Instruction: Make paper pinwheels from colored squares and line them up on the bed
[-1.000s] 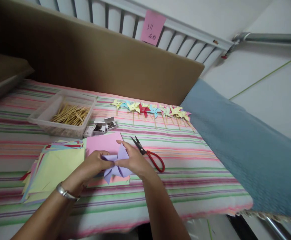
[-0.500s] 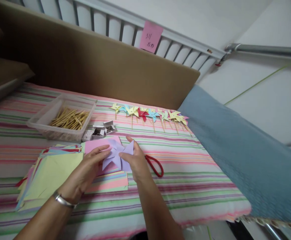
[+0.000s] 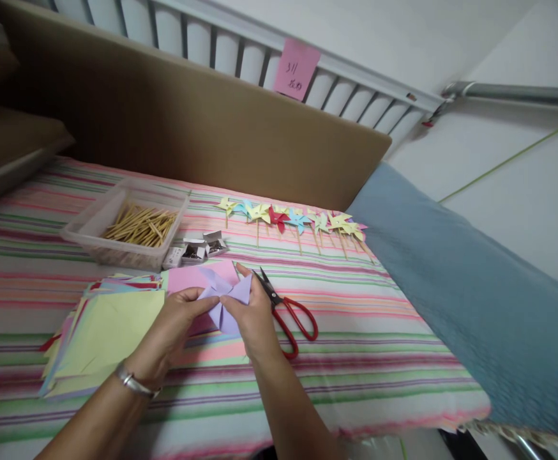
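Observation:
Between my two hands is a purple paper pinwheel point(image 3: 221, 314), its points folded in toward the middle. My left hand point(image 3: 176, 319) pinches its left side, the thumb pressing near the centre. My right hand point(image 3: 255, 316) grips the right side, with its thumb also at the centre and a finger behind the paper. Beneath the pinwheel lies a stack of coloured paper with a pink sheet point(image 3: 188, 276) on top. Scissors with red handles point(image 3: 302, 317) lie partly spread just right of my right hand. A pile of paper squares, yellow uppermost point(image 3: 111, 329), is left of my left hand.
A clear plastic box point(image 3: 87, 246) holds many thin wooden sticks point(image 3: 142, 225). Beside it stand small open boxes point(image 3: 194, 250) of dark metal pieces. Several finished pinwheels point(image 3: 298, 220) lie in a row before a cardboard panel point(image 3: 202, 134). The striped cloth point(image 3: 379, 383) covers the table.
My left thumb has come in to the pinwheel's centre, meeting the right thumb. Both hands have shifted slightly left, uncovering more of the scissors. The view has moved a little.

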Demonstrator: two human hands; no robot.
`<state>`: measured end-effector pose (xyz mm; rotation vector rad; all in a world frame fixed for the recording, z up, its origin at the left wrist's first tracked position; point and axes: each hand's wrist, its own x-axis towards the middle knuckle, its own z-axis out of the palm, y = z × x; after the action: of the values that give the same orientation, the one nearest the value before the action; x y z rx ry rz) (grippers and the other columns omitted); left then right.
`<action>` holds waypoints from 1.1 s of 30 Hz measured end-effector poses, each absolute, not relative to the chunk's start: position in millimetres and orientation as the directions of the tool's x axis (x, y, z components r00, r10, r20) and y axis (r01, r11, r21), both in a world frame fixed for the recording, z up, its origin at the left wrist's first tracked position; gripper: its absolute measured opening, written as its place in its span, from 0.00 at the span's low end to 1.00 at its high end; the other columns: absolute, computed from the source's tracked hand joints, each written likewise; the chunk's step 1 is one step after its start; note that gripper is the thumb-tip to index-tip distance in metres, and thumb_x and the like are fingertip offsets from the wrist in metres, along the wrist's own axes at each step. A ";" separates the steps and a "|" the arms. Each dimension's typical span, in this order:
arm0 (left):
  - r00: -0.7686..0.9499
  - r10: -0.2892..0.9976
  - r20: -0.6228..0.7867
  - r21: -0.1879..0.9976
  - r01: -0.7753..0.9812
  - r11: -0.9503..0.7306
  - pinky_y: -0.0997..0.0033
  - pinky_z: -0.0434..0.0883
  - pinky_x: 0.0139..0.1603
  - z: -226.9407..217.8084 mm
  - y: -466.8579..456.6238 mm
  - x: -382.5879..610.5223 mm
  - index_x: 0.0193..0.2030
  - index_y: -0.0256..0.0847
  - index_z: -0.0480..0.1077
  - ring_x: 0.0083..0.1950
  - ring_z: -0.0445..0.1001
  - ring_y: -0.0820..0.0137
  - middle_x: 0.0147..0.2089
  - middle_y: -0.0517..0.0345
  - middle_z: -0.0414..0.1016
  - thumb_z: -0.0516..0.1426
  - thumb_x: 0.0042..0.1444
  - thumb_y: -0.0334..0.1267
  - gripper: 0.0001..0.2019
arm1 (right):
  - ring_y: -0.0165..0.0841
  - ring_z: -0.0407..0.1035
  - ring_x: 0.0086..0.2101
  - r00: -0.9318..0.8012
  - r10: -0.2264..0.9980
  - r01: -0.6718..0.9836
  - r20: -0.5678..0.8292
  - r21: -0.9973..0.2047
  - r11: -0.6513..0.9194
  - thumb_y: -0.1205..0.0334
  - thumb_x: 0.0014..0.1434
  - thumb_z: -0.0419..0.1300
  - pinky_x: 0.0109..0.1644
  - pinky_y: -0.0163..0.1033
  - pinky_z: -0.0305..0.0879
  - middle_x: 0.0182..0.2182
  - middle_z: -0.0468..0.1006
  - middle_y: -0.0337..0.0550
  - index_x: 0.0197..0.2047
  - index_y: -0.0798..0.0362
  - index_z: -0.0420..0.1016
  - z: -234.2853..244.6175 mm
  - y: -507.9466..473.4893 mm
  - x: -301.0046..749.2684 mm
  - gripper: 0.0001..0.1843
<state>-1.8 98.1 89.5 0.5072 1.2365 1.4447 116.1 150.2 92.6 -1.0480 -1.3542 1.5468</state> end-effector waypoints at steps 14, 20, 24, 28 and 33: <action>-0.343 0.870 -0.353 0.837 -0.531 0.131 0.74 0.64 0.31 102.0 95.5 -26.4 0.25 0.36 0.76 0.27 0.69 0.71 0.25 0.57 0.76 0.64 0.39 0.33 0.05 | 0.31 0.68 0.27 -0.347 0.932 0.012 0.104 -0.993 0.115 0.65 0.54 0.57 0.34 0.36 0.66 0.25 0.72 0.36 0.50 0.52 0.70 85.9 154.4 126.3 0.18; -0.294 0.887 -0.356 0.812 -0.566 0.139 0.74 0.64 0.31 100.8 92.5 -38.6 0.25 0.36 0.75 0.27 0.69 0.73 0.25 0.59 0.75 0.64 0.39 0.33 0.04 | 0.32 0.70 0.36 -0.585 0.751 0.132 0.305 -0.879 0.459 0.72 0.56 0.55 0.42 0.37 0.64 0.33 0.76 0.41 0.42 0.49 0.78 92.8 152.2 132.1 0.15; -0.259 0.905 -0.336 0.819 -0.556 0.145 0.75 0.63 0.29 99.5 92.1 -36.3 0.23 0.36 0.74 0.24 0.67 0.74 0.22 0.60 0.73 0.63 0.40 0.32 0.03 | 0.33 0.70 0.34 -0.612 0.733 0.125 0.297 -0.879 0.461 0.72 0.54 0.56 0.40 0.37 0.63 0.29 0.77 0.40 0.35 0.50 0.80 98.5 153.1 131.5 0.12; -0.242 0.919 -0.311 0.845 -0.513 0.151 0.73 0.63 0.30 96.4 93.0 -32.4 0.23 0.36 0.73 0.24 0.66 0.73 0.22 0.60 0.72 0.62 0.41 0.32 0.03 | 0.33 0.70 0.32 -0.597 0.783 0.101 0.173 -0.953 0.287 0.67 0.52 0.61 0.38 0.36 0.64 0.28 0.77 0.41 0.30 0.51 0.80 98.4 155.7 130.2 0.06; -0.235 0.933 -0.272 0.883 -0.447 0.145 0.70 0.64 0.33 94.0 95.2 -26.0 0.22 0.37 0.72 0.26 0.68 0.70 0.22 0.59 0.71 0.61 0.41 0.33 0.03 | 0.31 0.68 0.28 -0.602 0.797 0.111 0.057 -0.982 0.154 0.65 0.52 0.61 0.33 0.34 0.64 0.25 0.75 0.39 0.26 0.53 0.79 96.2 157.1 129.2 0.06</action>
<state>-26.0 95.2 94.0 0.5720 1.1724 1.4255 129.2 157.1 96.2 -0.8635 -1.8425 1.4910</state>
